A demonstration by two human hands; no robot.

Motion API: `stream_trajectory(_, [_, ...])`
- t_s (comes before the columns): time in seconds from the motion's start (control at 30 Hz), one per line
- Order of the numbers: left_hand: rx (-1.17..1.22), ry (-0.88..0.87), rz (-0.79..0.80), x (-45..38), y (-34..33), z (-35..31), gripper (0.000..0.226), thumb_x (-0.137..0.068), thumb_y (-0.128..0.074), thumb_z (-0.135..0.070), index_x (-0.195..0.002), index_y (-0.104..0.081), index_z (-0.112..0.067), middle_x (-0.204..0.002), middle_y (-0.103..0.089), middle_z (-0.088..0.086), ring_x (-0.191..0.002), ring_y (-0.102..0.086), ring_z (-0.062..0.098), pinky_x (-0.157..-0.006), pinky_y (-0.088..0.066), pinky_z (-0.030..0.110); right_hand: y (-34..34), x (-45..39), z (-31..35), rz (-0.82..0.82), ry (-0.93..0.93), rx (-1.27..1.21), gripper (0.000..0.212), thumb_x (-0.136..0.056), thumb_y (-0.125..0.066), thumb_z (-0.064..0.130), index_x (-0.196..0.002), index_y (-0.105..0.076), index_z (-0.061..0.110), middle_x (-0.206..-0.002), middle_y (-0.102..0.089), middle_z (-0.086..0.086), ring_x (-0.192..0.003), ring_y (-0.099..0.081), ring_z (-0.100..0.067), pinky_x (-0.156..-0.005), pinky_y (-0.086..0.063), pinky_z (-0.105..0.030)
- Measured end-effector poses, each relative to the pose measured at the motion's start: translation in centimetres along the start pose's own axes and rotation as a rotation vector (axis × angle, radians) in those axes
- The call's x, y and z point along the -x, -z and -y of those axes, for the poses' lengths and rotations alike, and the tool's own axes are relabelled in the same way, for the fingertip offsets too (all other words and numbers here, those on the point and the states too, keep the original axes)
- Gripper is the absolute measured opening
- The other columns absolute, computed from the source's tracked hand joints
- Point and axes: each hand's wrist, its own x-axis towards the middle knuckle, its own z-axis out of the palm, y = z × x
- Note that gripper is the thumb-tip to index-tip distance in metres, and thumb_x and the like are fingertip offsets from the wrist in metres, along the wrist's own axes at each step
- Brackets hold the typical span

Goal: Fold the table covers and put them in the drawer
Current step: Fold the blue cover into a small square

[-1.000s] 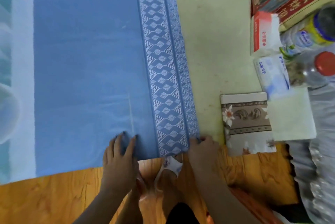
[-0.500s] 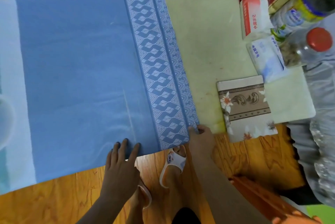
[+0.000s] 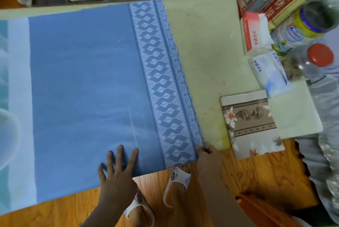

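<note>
My right hand (image 3: pixel 208 158) pinched the near right corner of the blue table cover (image 3: pixel 88 87), fingers curled onto its patterned border (image 3: pixel 165 83), while my left hand (image 3: pixel 117 173) lay flat on the plain blue part close to the near edge, fingers straight and spread, holding nothing. The cover was spread over the table (image 3: pixel 207 46), its near edge hanging just past the table's front, above the wooden floor (image 3: pixel 256 168).

I judged myself at the start of a fold on this cover: one corner taken, the cloth pinned. The next move would call for lifting that corner and carrying it across toward the left side, letting the flat hand give way or act as the crease line.

A folded floral cover (image 3: pixel 251 124) already sat near the right front corner of the table, well clear of the blue one. Between them was a bare strip of tabletop. The boxes (image 3: pixel 256 32) and bottles (image 3: pixel 310 61) crowded the far right, so the free room lay leftward and overhead. No drawer was in view.
</note>
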Motion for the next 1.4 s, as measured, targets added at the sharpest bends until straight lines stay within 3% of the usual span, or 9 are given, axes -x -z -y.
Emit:
stream_trajectory(0.53, [0.046, 0.001, -0.048, -0.2, -0.7, -0.1, 0.13, -0.046, -0.084, -0.027, -0.16, -0.022, -0.036, -0.165, -0.021, 0.018, -0.146, -0.022, 0.052, -0.106, -0.04, 0.063, 0.0, 0.4, -0.1, -0.008, -0.08, -0.133, 0.004, -0.096, -0.063, 0.009, -0.098, -0.067, 0.008, -0.094, -0.07, -0.014, -0.086, -0.071, -0.03, -0.06, -0.056, -0.033])
stream_trajectory(0.77, [0.035, -0.016, -0.009, -0.2, -0.2, 0.0, 0.12, -0.051, -0.087, -0.032, -0.157, -0.031, -0.033, -0.162, -0.029, 0.02, -0.143, -0.029, 0.055, -0.098, -0.047, 0.063, 0.0, -0.4, -0.1, -0.02, -0.062, -0.034, 0.01, -0.094, -0.067, 0.015, -0.089, -0.064, 0.024, -0.095, -0.071, -0.007, -0.087, -0.071, -0.026, -0.072, -0.062, -0.043])
stream_trajectory(0.83, [0.028, -0.03, -0.029, -0.2, 0.1, 0.0, 0.107, -0.057, -0.082, -0.032, -0.154, -0.037, -0.031, -0.161, -0.03, 0.021, -0.143, -0.031, 0.055, -0.102, -0.045, 0.064, 0.2, -0.4, 0.0, -0.047, 0.035, 0.113, 0.019, -0.093, -0.067, 0.016, -0.086, -0.059, 0.031, -0.098, -0.069, -0.003, -0.091, -0.068, -0.022, -0.081, -0.06, -0.048])
stream_trajectory(0.93, [0.029, -0.087, -0.051, 0.1, 0.4, -0.2, 0.096, -0.061, -0.065, -0.031, -0.154, -0.04, -0.031, -0.163, -0.028, 0.019, -0.145, -0.028, 0.052, -0.106, -0.04, 0.064, 1.0, 0.4, 0.4, -0.161, 0.168, 0.254, 0.012, -0.096, -0.062, 0.015, -0.101, -0.06, 0.025, -0.106, -0.063, -0.002, -0.098, -0.061, -0.021, -0.077, -0.053, -0.038])
stream_trajectory(1.03, [0.03, -0.132, -0.029, 0.5, -0.1, -1.1, 0.101, -0.056, -0.068, -0.03, -0.154, -0.04, -0.03, -0.163, -0.028, 0.018, -0.145, -0.028, 0.054, -0.103, -0.043, 0.065, 1.4, 0.9, 0.1, -0.247, 0.53, 0.587, 0.028, -0.095, -0.061, 0.017, -0.122, -0.058, 0.012, -0.119, -0.057, -0.01, -0.107, -0.05, -0.018, -0.08, -0.044, -0.031])
stream_trajectory(1.13, [0.084, -0.101, 0.006, 1.1, 0.0, -2.6, 0.109, -0.062, -0.071, -0.031, -0.16, -0.022, -0.035, -0.169, -0.01, 0.017, -0.151, -0.005, 0.052, -0.114, -0.029, 0.065, -1.3, 2.5, -0.6, 0.038, 1.041, 0.9, 0.037, -0.097, -0.058, 0.025, -0.133, -0.053, 0.016, -0.139, -0.051, -0.011, -0.13, -0.048, -0.027, -0.1, -0.049, -0.044])
stream_trajectory(1.23, [0.125, -0.149, 0.059, 2.5, -0.6, -3.0, 0.098, -0.08, -0.057, -0.031, -0.159, 0.0, -0.043, -0.167, 0.021, 0.009, -0.15, 0.025, 0.043, -0.12, -0.01, 0.057, -2.6, 0.7, -0.8, 0.304, 1.185, 1.244, 0.055, -0.104, -0.03, 0.045, -0.153, -0.033, 0.022, -0.164, -0.025, -0.009, -0.152, -0.019, -0.032, -0.118, -0.03, -0.053])
stream_trajectory(1.33, [0.106, -0.214, 0.041, 5.1, -0.8, -0.2, 0.087, -0.068, -0.062, -0.037, -0.152, -0.038, -0.035, -0.166, -0.025, 0.01, -0.151, -0.027, 0.039, -0.104, -0.048, 0.049, -1.3, -2.1, 0.1, 0.28, 1.113, 1.394, 0.062, -0.103, -0.021, 0.047, -0.159, -0.024, 0.022, -0.167, -0.017, -0.01, -0.154, -0.01, -0.035, -0.118, -0.028, -0.057])
stream_trajectory(1.4, [0.163, -0.11, -0.031, 6.7, -1.5, 3.2, 0.076, -0.066, -0.06, -0.04, -0.141, -0.054, -0.031, -0.156, -0.044, 0.007, -0.138, -0.05, 0.037, -0.097, -0.055, 0.047, -1.6, -1.5, 0.3, 0.232, 1.075, 1.411, 0.061, -0.102, -0.03, 0.042, -0.158, -0.027, 0.018, -0.166, -0.019, -0.014, -0.153, -0.011, -0.037, -0.119, -0.025, -0.058])
